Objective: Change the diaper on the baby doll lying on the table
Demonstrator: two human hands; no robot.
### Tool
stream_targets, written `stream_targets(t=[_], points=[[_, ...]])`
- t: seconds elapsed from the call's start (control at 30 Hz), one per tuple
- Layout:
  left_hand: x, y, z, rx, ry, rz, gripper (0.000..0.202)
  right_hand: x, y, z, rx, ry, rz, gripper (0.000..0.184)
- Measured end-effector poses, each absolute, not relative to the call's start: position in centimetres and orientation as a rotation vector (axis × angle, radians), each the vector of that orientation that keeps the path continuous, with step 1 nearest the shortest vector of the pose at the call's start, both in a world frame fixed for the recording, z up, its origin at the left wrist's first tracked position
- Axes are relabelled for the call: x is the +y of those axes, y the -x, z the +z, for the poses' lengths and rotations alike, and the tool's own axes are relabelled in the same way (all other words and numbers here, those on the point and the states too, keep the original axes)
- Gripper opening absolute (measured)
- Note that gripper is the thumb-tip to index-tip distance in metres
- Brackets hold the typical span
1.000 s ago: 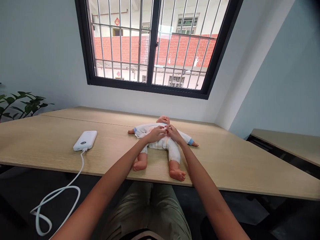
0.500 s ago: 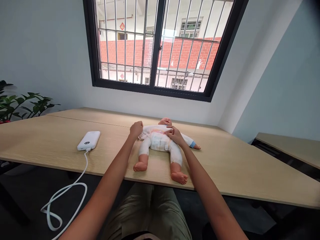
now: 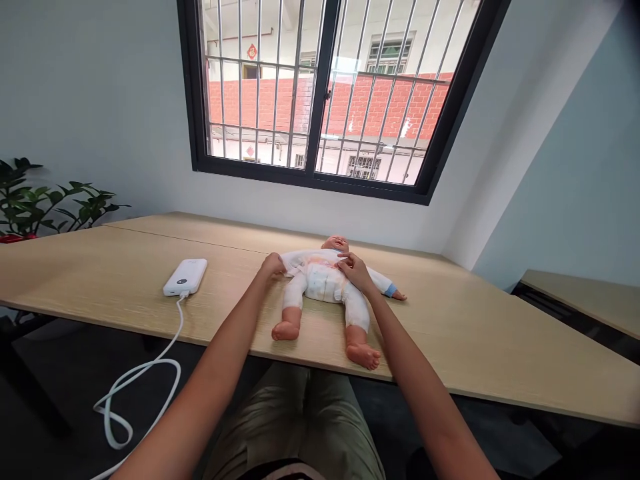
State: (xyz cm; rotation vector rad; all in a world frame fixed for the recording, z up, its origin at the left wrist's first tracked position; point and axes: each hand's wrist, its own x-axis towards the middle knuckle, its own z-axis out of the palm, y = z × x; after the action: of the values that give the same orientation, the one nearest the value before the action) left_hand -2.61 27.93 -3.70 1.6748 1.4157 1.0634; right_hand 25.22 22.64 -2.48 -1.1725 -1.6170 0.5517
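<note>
- left hand: curled, half closed, right at the side edge of the white baby top; a real grip or only a touch, too small to tell
- right hand: bent, half open, up on the chest of the top; a pinch on the cloth or only a touch, too small to tell
- a small gap between the two hands, one at each side of the chest
- baby doll: flat on its back on the table, head toward the window, feet toward the near table edge, legs apart
- white diaper: around the middle of the doll, just below the top, with pink and yellow marks on the cloth near the belly
- blue cuff: on the doll's arm, out past the right hand
- light wood table: under the doll, long and wide
- white power bank: on the table, left of the doll, near the left hand
- white cable: from the power bank, over the table edge, down in loops
- green plant: far left, by the wall
- barred window: past the table, with a red brick wall outside
- khaki pants: on the person's legs, under the table edge
</note>
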Motion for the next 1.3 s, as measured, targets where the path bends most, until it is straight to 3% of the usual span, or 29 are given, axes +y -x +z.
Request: stream_targets(t=[0.17,0.27,0.4,0.5,0.57,0.7,0.8,1.0,1.17,1.3], points=[[26.9,1.8,-1.5,1.273,-1.647,1.212,0.031,22.0,-22.8,-0.9,-1.878,1.054,0.312,0.019],[26.0,1.4,-0.7,0.990,-1.685,1.257,0.037,22.5,-20.2,0.1,-2.178,1.004,0.234,0.027],[25.6,1.2,-0.7,0.922,-1.684,1.288,0.038,23.9,-17.3,0.3,-2.434,1.260,0.096,0.036],[25.7,1.3,-0.8,0.926,-1.666,1.282,0.037,24.8,-16.3,0.0,-2.490,1.395,0.032,0.026],[25.8,1.3,-0.8,0.936,-1.672,1.258,0.036,25.4,-16.1,-0.1,-2.451,1.412,0.084,0.020],[26.0,1.5,-0.9,0.994,-1.676,1.248,0.036,26.7,-16.2,-0.2,-2.189,1.294,0.485,0.035],[26.1,1.7,-1.1,0.900,-1.703,1.225,0.037,27.1,-16.5,-0.4,-2.063,1.184,0.674,0.035],[26.1,1.7,-1.0,0.828,-1.766,1.269,0.036,26.4,-17.0,-0.6,-2.015,1.177,0.628,0.022],[25.4,1.6,-0.8,0.776,-1.724,1.179,0.037,25.8,-16.6,0.0,-2.001,1.168,0.712,0.033],[25.1,1.6,-0.7,0.772,-1.708,1.125,0.037,25.7,-16.6,-0.3,-1.959,1.255,0.710,0.028]])
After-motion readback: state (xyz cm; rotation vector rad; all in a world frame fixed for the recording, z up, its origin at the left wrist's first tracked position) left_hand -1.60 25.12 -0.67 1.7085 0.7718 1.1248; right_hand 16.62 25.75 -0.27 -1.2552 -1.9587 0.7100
